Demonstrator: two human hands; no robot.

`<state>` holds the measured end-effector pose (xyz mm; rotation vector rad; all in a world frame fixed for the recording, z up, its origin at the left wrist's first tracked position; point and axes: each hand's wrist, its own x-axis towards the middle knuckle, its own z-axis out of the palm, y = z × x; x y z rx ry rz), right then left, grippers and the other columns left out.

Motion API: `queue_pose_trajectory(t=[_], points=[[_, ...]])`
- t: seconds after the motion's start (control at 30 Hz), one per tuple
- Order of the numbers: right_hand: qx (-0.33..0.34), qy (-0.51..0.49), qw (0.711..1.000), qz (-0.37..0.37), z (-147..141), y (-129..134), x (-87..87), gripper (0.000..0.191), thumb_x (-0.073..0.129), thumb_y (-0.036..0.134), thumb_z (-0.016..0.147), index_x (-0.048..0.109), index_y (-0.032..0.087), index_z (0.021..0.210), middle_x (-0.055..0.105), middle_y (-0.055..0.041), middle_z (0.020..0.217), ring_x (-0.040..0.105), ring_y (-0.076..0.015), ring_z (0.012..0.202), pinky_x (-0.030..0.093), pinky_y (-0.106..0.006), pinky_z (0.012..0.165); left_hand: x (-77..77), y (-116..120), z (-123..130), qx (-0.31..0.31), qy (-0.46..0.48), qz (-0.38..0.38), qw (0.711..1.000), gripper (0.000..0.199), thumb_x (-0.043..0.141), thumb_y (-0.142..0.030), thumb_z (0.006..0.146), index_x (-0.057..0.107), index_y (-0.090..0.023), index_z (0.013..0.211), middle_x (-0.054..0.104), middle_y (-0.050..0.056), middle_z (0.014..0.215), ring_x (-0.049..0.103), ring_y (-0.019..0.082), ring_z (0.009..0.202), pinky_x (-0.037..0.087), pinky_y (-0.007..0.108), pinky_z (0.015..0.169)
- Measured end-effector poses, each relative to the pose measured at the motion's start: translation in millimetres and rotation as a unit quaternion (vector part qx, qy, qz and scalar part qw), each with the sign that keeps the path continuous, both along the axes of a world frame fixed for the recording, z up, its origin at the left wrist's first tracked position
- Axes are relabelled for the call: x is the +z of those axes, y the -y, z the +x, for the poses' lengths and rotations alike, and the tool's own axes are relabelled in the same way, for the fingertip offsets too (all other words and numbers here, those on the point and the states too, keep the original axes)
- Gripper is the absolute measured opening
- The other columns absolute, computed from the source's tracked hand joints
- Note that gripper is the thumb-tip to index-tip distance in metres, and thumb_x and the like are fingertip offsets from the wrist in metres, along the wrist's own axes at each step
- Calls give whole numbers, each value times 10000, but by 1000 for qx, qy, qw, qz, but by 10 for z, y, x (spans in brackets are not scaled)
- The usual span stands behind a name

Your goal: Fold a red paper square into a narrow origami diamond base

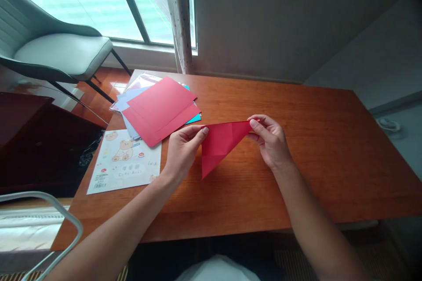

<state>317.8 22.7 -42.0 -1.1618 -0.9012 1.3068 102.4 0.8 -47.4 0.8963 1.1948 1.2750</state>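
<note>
A red sheet of paper (221, 141), folded into a triangle with crease lines across it, is held above the table between my two hands. My left hand (186, 145) pinches its upper left corner, thumb on the near side. At the upper right corner, my right hand (268, 138) grips the paper between thumb and fingers. One point of the triangle hangs down on the left, below my left thumb. Some fingertips of both hands are hidden behind the paper.
Red sheets (161, 107) lie over blue and pale sheets left of my hands. A bear-printed cover sheet (127, 171) lies nearer me on the wooden table (316, 149). A grey chair (62, 52) stands by the window; a white curved rail (74, 219) is at lower left.
</note>
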Motion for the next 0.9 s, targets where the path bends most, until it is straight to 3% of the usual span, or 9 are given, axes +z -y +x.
queue_pose_trajectory(t=[0.27, 0.63, 0.9], points=[[104, -7, 994, -23, -97, 33, 2, 389, 875, 445, 672, 736, 247, 977, 751, -19, 950, 687, -192, 906, 558, -329, 814, 35, 31, 17, 16, -61, 55, 996, 233, 814, -415, 774, 796, -198, 857, 774, 40, 851, 668, 173, 752, 521, 252, 663], [31, 1, 998, -46, -197, 81, -36, 322, 884, 407, 626, 658, 219, 759, 722, -4, 808, 666, -170, 761, 552, -311, 741, -12, 2, 7, -5, -30, 13, 999, 262, 815, -419, 769, 781, -174, 854, 751, 45, 836, 637, 150, 740, 485, 238, 668], [106, 53, 993, -17, 95, -14, 43, 330, 864, 314, 660, 681, 245, 926, 686, 15, 862, 627, -139, 794, 515, -267, 740, 22, 15, -7, -36, -55, 13, 998, 228, 801, -395, 788, 779, -174, 840, 751, 36, 835, 631, 136, 739, 480, 215, 656]])
